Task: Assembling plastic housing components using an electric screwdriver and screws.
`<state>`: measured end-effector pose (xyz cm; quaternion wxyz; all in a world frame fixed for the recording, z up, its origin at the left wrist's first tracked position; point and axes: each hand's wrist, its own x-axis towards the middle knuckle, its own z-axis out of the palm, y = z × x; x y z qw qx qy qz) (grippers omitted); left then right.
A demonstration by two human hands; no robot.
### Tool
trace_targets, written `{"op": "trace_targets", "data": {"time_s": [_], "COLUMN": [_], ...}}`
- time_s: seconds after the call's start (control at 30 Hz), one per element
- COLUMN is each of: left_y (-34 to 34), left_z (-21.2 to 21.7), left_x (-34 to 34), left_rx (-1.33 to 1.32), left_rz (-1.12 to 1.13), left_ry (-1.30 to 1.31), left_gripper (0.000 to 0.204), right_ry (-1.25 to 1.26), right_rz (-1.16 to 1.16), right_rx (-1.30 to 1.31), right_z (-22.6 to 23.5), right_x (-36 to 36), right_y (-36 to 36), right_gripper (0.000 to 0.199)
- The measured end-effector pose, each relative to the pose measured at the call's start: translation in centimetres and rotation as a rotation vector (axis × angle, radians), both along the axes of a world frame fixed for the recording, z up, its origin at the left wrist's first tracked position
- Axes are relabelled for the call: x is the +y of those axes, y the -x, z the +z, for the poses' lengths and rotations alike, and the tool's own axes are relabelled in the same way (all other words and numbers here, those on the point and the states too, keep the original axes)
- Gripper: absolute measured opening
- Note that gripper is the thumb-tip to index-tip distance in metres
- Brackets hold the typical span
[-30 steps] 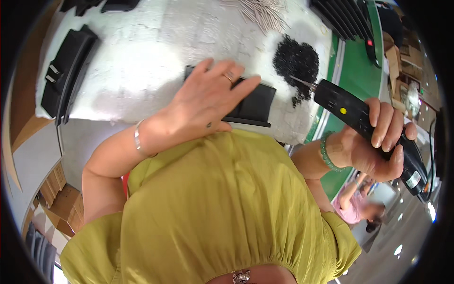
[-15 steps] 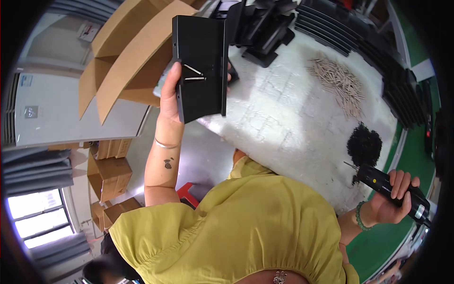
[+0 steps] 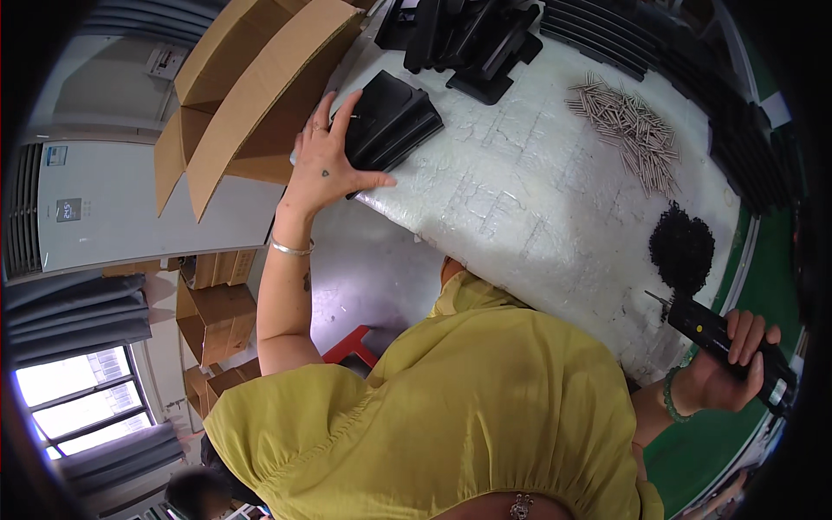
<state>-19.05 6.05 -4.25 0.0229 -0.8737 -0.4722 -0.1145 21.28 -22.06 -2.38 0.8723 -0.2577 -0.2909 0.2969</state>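
a: where's the left hand (image 3: 328,169)?

b: stretched out to the near left edge of the white padded table (image 3: 520,199), fingers spread and clasping a black plastic part (image 3: 387,126). the part lies right at that edge, partly over it.

a: any room there?

b: tight on the left. an open cardboard box (image 3: 238,95) stands just beside the hand, flaps up, past the table edge. behind the part, a heap of black plastic pieces (image 3: 468,39) sits near the far edge. the middle of the table is bare padding.

a: and the right hand (image 3: 732,368)?

b: closed around a black power screwdriver (image 3: 724,342), held over the table's right edge where a green strip (image 3: 776,295) runs along it. its bit points toward a pile of small black screws (image 3: 682,249), near but not touching.

a: anything else?

b: a scatter of thin metal pins (image 3: 628,130) farther up, and a row of black ribbed parts (image 3: 737,130) along the right rim. stacked cartons (image 3: 217,316) sit on the floor, left.
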Motion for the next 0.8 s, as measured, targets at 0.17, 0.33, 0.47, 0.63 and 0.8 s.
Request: {"op": "trace_targets", "data": {"time_s": [0.17,0.33,0.47,0.63,0.8], "left_y": [0.2,0.7,0.9,0.1,2.0], "left_z": [-0.4,-1.4,-3.9,-4.9,-4.6], "left_x": [-0.9,-1.2,-0.9,0.3,1.2], "left_rx": [0.006,0.092,0.11,0.08,0.075], "left_rz": [0.088,0.114,0.017,0.009,0.029], "left_ry": [0.202,0.034,-0.246,-0.274,-0.289], "left_gripper": [0.102,0.093,0.077,0.068,0.071], "right_ry": [0.021,0.0,-0.006,-0.121,-0.318], "right_rz": [-0.017,0.015,-0.029,-0.034,0.098], "right_rx": [0.004,0.015,0.007,0.048,0.48], "right_z": [0.0,-0.2,0.1,0.8,1.4], "right_x": [0.4,0.6,0.0,0.6,1.9], "right_y": [0.6,1.0,0.7,0.0,-3.5], "right_gripper": [0.025,0.027,0.027,0.027,0.015]}}
